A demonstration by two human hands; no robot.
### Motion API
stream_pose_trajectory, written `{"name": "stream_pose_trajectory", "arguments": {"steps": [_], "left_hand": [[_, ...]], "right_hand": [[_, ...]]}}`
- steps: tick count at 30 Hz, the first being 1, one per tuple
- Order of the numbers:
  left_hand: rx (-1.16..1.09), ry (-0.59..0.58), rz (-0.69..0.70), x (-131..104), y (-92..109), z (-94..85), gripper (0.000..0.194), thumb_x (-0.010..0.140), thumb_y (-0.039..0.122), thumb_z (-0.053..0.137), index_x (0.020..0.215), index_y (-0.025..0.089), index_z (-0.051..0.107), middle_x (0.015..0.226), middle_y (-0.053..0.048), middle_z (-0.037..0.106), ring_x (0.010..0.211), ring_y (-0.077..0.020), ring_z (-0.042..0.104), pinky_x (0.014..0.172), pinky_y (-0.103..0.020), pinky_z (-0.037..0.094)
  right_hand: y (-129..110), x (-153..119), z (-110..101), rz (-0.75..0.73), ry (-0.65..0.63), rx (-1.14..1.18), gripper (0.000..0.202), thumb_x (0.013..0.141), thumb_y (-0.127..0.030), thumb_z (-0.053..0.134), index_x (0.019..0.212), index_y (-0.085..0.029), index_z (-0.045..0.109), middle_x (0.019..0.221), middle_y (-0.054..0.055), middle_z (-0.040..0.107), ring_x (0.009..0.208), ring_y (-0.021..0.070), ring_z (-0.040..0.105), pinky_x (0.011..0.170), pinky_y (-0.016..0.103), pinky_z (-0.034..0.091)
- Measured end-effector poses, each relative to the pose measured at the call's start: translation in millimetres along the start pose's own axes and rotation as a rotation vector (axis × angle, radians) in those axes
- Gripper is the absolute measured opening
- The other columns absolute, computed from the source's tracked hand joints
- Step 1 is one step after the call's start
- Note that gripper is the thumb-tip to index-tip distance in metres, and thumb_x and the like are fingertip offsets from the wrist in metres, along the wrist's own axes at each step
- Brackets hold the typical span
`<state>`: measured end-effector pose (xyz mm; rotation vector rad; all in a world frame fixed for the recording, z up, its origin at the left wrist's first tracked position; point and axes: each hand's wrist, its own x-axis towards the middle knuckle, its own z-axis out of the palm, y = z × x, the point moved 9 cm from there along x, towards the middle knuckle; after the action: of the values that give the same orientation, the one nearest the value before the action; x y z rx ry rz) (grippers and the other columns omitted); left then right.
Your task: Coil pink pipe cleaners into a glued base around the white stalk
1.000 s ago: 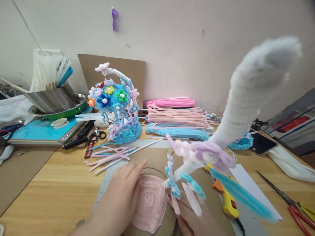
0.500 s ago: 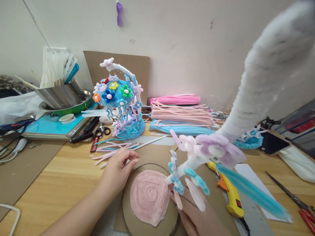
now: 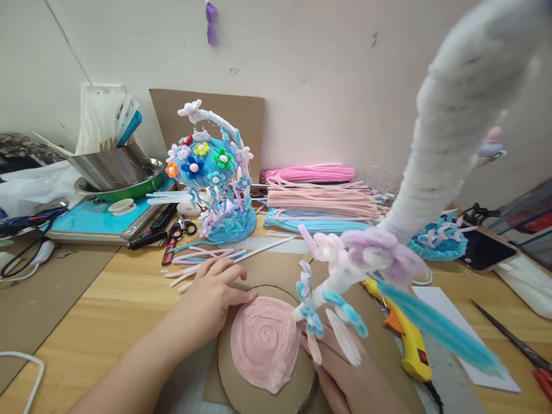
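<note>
On the disc, my left hand rests its thumb, fingers apart; the coil lies there too. My right hand (grip hidden, I can't tell) is beside the stem, whose top-heavy lean could tip it.

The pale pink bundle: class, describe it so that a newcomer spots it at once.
Start at the wall behind the brown cardboard panel. Right of the panel, the pale pink bundle lies sandwiched between the brighter pink bundle and the blue bundle.
</note>
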<state>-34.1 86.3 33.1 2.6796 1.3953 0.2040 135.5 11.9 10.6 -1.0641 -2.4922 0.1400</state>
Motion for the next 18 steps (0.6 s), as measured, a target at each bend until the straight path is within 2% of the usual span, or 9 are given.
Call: {"name": "stream_pose_trajectory", "arguments": {"steps": [4, 7, 10, 11, 13, 15, 18], "left_hand": [[0.026, -0.007, 0.035, -3, 6, -6.9, 0.047, 0.082, 0.004, 0.049, 0.1, 0.043, 0.069, 0.103, 0.001, 0.061, 0.107, -0.0228, 0.048, 0.094, -0.045, 0.027], [0.055, -0.005, 0.049, -6, 9, -10.1, 0.045, 0.076, -0.001, 0.05, 0.086, 0.037, 0.072, 0.1, 0.001, 0.061, 0.107, -0.0227, 0.048, 0.097, -0.046, 0.026], [0.114, 0.086, -0.022, -7, 3, -17.1, 0.036, 0.075, -0.001, 0.048, 0.072, 0.027, 0.071, 0.099, -0.002, 0.062, 0.11, -0.0246, 0.049, 0.102, -0.05, 0.023], [0.128, 0.126, -0.06, -8, -1, -19.3, 0.035, 0.077, 0.0, 0.047, 0.075, 0.026, 0.07, 0.101, -0.003, 0.063, 0.11, -0.0251, 0.049, 0.102, -0.05, 0.024], [0.105, 0.18, -0.117, -8, -5, -20.0, 0.039, 0.08, 0.001, 0.044, 0.093, 0.026, 0.07, 0.109, -0.005, 0.062, 0.111, -0.025, 0.049, 0.099, -0.049, 0.029], [0.023, 0.161, -0.097, -6, -2, -14.0, 0.047, 0.082, 0.002, 0.042, 0.11, 0.032, 0.066, 0.117, -0.004, 0.06, 0.112, -0.0242, 0.048, 0.096, -0.047, 0.033], [-0.054, 0.091, -0.005, -2, 10, -4.9, 0.052, 0.083, 0.005, 0.046, 0.112, 0.043, 0.064, 0.123, -0.001, 0.057, 0.116, -0.0251, 0.045, 0.097, -0.048, 0.031]], "right_hand": [[-4, 1, -6, -0.041, 0.048, -0.002, 0.057, 0.083, -0.011, 0.049, 0.139, -0.018, 0.044, 0.13, 0.011, 0.06, 0.123, 0.0255, 0.053, 0.093, 0.038, 0.053], [-3, 1, -3, -0.023, 0.017, 0.005, 0.06, 0.083, -0.011, 0.049, 0.142, -0.019, 0.041, 0.132, 0.01, 0.058, 0.122, 0.0244, 0.054, 0.093, 0.036, 0.053], [-2, 0, -1, -0.015, -0.001, -0.008, 0.06, 0.084, -0.013, 0.05, 0.142, -0.021, 0.04, 0.131, 0.009, 0.059, 0.122, 0.0245, 0.054, 0.096, 0.037, 0.051], [-2, -1, 0, -0.023, 0.002, -0.023, 0.059, 0.084, -0.014, 0.051, 0.142, -0.022, 0.041, 0.13, 0.009, 0.06, 0.122, 0.0245, 0.055, 0.096, 0.037, 0.051], [-4, -2, 1, -0.048, 0.006, -0.056, 0.058, 0.084, -0.015, 0.051, 0.141, -0.021, 0.042, 0.127, 0.009, 0.062, 0.12, 0.0246, 0.056, 0.093, 0.037, 0.053], [-4, -2, 2, -0.039, -0.004, -0.089, 0.057, 0.084, -0.016, 0.051, 0.14, -0.021, 0.043, 0.128, 0.009, 0.061, 0.12, 0.0259, 0.056, 0.091, 0.038, 0.054], [-3, -1, 2, -0.032, -0.02, -0.106, 0.056, 0.083, -0.016, 0.052, 0.138, -0.022, 0.046, 0.13, 0.008, 0.06, 0.12, 0.0261, 0.055, 0.091, 0.038, 0.054]]}}
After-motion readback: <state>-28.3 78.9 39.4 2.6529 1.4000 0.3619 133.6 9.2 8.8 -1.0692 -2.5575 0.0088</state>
